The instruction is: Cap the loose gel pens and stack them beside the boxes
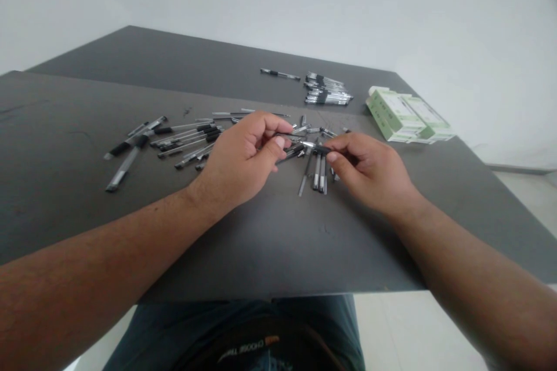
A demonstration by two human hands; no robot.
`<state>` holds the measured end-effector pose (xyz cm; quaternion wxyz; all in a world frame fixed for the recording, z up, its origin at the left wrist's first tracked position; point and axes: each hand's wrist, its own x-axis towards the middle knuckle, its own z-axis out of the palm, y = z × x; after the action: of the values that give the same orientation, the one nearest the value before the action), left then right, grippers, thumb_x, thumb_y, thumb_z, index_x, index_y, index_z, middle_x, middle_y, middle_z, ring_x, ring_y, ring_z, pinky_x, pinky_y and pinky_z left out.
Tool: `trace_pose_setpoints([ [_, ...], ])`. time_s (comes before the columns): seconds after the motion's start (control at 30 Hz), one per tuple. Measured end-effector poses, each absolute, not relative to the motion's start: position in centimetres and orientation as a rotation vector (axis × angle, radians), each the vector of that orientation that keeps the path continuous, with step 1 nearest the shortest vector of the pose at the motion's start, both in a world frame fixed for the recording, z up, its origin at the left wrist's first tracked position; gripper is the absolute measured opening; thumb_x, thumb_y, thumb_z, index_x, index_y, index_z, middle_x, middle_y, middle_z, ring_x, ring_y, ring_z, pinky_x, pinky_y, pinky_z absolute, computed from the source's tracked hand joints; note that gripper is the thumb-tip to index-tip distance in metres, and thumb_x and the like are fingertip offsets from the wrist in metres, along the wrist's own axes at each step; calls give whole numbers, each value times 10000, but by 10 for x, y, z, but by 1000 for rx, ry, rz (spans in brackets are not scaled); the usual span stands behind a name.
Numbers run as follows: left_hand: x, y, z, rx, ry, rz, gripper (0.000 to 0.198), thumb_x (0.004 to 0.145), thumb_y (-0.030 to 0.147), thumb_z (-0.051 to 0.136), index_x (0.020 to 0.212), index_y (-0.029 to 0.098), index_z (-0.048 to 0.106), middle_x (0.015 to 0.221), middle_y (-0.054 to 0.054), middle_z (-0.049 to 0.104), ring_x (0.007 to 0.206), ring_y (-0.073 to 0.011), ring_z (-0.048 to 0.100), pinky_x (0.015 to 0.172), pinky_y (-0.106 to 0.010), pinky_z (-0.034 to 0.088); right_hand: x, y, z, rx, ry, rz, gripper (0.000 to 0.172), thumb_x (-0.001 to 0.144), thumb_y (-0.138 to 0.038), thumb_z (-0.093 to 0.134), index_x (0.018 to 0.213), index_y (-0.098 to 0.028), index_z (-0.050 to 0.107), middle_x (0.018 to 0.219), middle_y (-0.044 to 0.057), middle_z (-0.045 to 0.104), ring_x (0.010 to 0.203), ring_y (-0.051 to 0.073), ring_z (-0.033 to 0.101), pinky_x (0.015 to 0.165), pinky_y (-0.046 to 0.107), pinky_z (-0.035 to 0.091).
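Note:
Near the middle of the table my right hand (372,171) pinches a pen (321,149) by its black grip, its silvery tip turned toward the left. My left hand (243,156) is closed close to that tip, thumb against fingers, on a thin dark piece that I cannot make out. Beneath and between the hands lie several loose pen parts. Clear barrels (319,173) point toward me beside my right fingers. To the left of my left hand are more pen parts with black grips (185,142), partly covered by that hand.
Several pens (328,93) are stacked at the back, with a single pen (281,74) left of them. Two green and white boxes (398,119) lie at the back right. More clear pen pieces (126,165) rest on the left of the dark table (261,243). A wall stands behind.

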<state>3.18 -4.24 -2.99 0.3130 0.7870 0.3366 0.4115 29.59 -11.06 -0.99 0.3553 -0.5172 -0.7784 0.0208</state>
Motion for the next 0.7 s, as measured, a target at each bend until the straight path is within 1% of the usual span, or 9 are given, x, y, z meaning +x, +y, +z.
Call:
trace_pose_setpoints([
  [0.1, 31, -43, -31, 2119, 885, 1077, 275, 1133, 320, 565, 1353, 245, 711, 1143, -82, 851, 933, -225, 822, 683, -333, 691, 296, -111, -10, -1347, -2039, 32, 133, 1054, -275, 704, 1096, -256, 828, 947, 55, 848, 862, 263, 784, 818, 396, 606],
  [0.27, 32, -47, -24, 2182, 876, 1086, 221, 1087, 296, 628, 1256, 254, 766, 1106, -53, 864, 1026, -228, 825, 850, -358, 688, 296, -111, -9, -1337, -2067, 17, 164, 1064, -269, 696, 1131, -250, 844, 994, 68, 869, 909, 270, 798, 844, 407, 626],
  [0.47, 32, -54, -13, 2326, 916, 1015, 253, 1061, 265, 638, 1228, 245, 828, 1119, -37, 875, 1014, -222, 819, 971, -359, 657, 295, -113, -9, -1313, -2126, 4, 195, 1074, -271, 700, 1171, -256, 868, 1050, 73, 894, 921, 264, 814, 862, 401, 639],
  [0.57, 31, -54, -12, 2375, 928, 981, 297, 1083, 280, 617, 1262, 254, 852, 1078, -35, 881, 1002, -227, 826, 982, -361, 654, 295, -113, -9, -1325, -2121, -4, 189, 1061, -271, 725, 1166, -244, 879, 1033, 67, 900, 897, 252, 821, 839, 376, 634],
  [0.7, 30, -54, -13, 2358, 909, 975, 359, 1123, 305, 556, 1324, 272, 852, 1026, -26, 886, 984, -224, 836, 956, -362, 670, 294, -114, -9, -1353, -2102, -5, 167, 1051, -272, 747, 1139, -248, 887, 1015, 61, 908, 872, 247, 828, 797, 361, 623],
])
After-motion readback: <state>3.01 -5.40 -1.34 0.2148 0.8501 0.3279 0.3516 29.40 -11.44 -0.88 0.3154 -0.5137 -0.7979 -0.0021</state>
